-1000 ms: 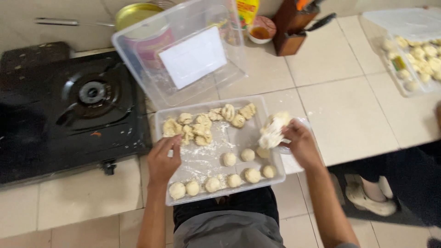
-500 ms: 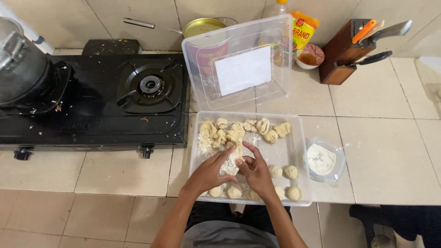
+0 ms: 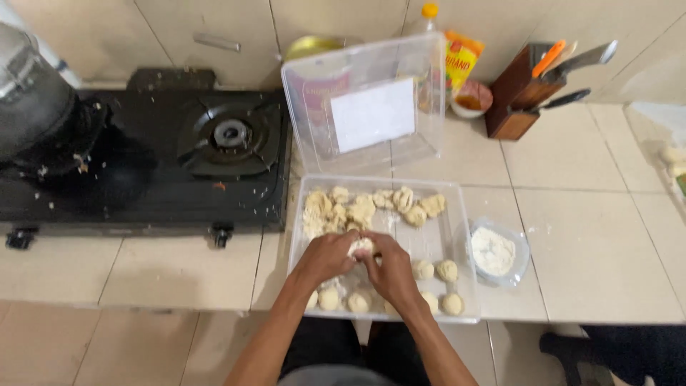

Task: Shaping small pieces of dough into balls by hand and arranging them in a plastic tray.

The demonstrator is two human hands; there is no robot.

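My left hand (image 3: 325, 257) and my right hand (image 3: 389, 268) meet over the clear plastic tray (image 3: 461, 236) and together pinch one pale dough piece (image 3: 361, 247) between their fingers. Shaped, twisted dough pieces (image 3: 371, 206) lie along the tray's far side. Round dough balls (image 3: 436, 270) sit to the right of my hands, and more dough balls (image 3: 343, 300) lie along the near edge, partly hidden by my wrists. The tray's floor is dusted with flour.
The tray's clear lid (image 3: 364, 107) stands upright behind it. A small bowl of flour (image 3: 494, 251) sits right of the tray. A black gas stove (image 3: 143, 150) with a metal pot (image 3: 32, 100) is at left. A knife block (image 3: 525, 100) and a yellow packet (image 3: 463, 57) stand at the back.
The view has shifted. A second ago my right hand was at the flour bowl by the tray's right edge; now both hands are together mid-tray, working one dough piece.
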